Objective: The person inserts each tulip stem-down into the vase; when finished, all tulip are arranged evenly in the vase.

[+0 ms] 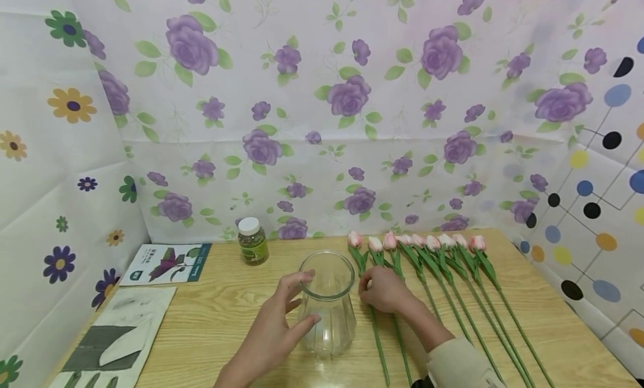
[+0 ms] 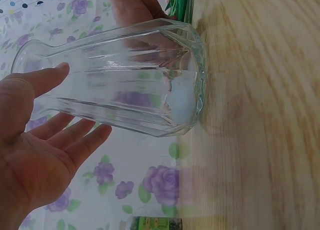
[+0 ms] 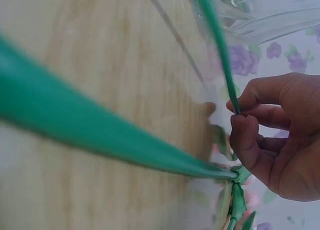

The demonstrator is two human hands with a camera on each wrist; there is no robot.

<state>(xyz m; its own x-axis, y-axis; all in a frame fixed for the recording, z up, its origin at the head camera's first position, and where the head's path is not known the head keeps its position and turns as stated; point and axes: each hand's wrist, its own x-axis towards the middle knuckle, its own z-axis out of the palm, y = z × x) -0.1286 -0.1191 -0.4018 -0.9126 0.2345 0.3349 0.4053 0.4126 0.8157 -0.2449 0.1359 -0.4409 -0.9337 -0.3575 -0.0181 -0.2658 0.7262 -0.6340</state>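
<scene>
A clear glass vase with a wide round rim stands upright on the wooden table. To its left is my left hand, thumb and fingers spread loosely about the upper part. In the left wrist view the thumb overlaps the glass and the other fingers stretch out along its side. Just right of the vase, my right hand pinches the green stem of the leftmost pink tulip between thumb and fingertips. More pink tulips lie in a row to the right, stems toward me.
A jar with a white lid and dark contents stands behind the vase to the left. At the left edge lie a printed booklet and a grey and white cloth item. Flower-patterned sheets hang behind the table.
</scene>
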